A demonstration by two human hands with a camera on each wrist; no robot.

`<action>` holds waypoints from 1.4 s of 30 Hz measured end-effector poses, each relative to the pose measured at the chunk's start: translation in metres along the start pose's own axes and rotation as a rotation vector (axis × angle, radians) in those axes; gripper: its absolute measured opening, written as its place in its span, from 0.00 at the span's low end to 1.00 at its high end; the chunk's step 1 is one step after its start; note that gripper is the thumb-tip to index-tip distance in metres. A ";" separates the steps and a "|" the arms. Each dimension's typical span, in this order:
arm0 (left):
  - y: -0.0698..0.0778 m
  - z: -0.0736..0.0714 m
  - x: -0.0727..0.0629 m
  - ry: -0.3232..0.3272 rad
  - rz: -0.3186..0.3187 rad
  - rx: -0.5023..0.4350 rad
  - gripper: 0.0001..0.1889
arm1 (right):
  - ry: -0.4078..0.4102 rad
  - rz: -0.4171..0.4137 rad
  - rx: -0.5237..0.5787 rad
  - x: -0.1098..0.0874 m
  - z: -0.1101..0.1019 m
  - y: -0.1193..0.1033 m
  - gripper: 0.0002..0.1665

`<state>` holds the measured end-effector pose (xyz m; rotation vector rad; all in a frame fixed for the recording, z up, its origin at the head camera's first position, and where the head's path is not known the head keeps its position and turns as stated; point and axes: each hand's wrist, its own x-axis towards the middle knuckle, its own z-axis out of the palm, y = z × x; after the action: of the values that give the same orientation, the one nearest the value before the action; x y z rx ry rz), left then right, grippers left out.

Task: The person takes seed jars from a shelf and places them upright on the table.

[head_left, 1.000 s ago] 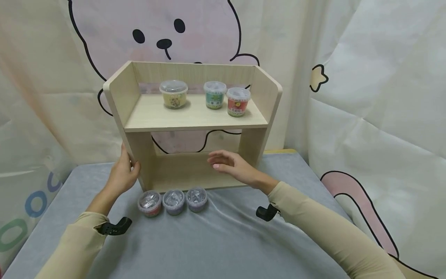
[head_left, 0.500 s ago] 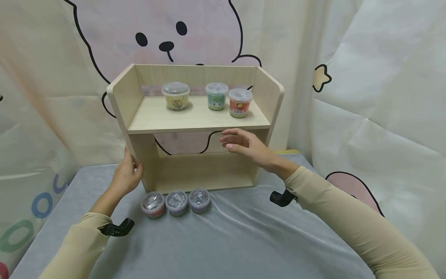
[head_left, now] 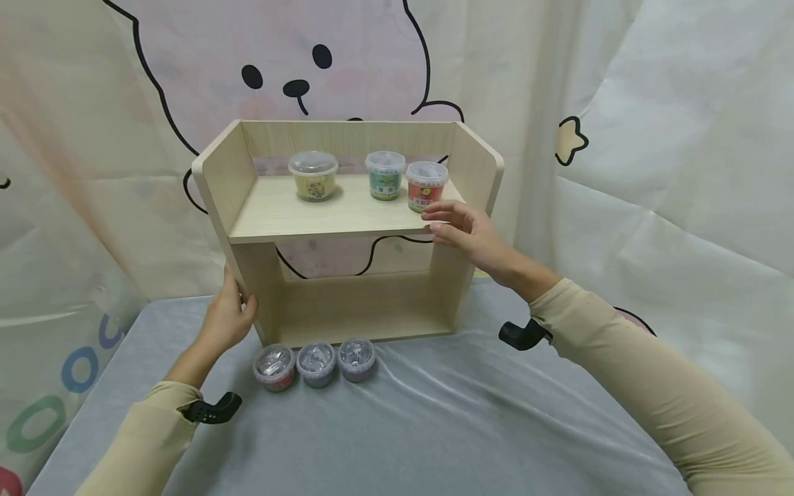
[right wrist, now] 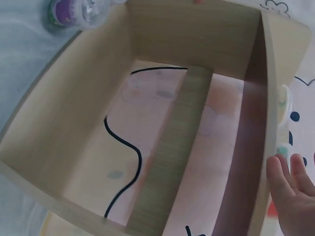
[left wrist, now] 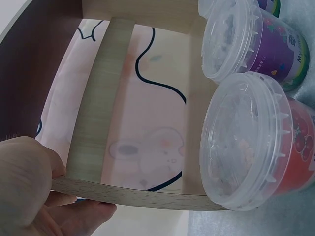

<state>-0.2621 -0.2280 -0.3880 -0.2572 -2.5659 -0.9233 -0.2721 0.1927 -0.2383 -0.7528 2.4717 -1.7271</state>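
Left hand [head_left: 227,318] is gripping the shelf's [head_left: 329,222] left edge; loose-fingered right hand [head_left: 470,238] is hovering at its front edge, by the upright red tub [head_left: 424,189].

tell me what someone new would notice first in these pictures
The eye would probably land on the pale wooden shelf in the middle, with a yellow tub, a green tub and a red tub on its upper level. The left hand grips its left side; the right hand hovers by the red tub. Three more lidded tubs line up on the cloth in front.
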 end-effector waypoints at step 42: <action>0.001 0.000 0.001 -0.014 -0.018 0.009 0.40 | 0.152 0.285 0.038 0.074 -0.025 -0.006 0.40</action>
<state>-0.2631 -0.2267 -0.3870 -0.2391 -2.5884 -0.9191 -0.3430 0.1832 -0.2053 -0.2567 2.4811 -1.7750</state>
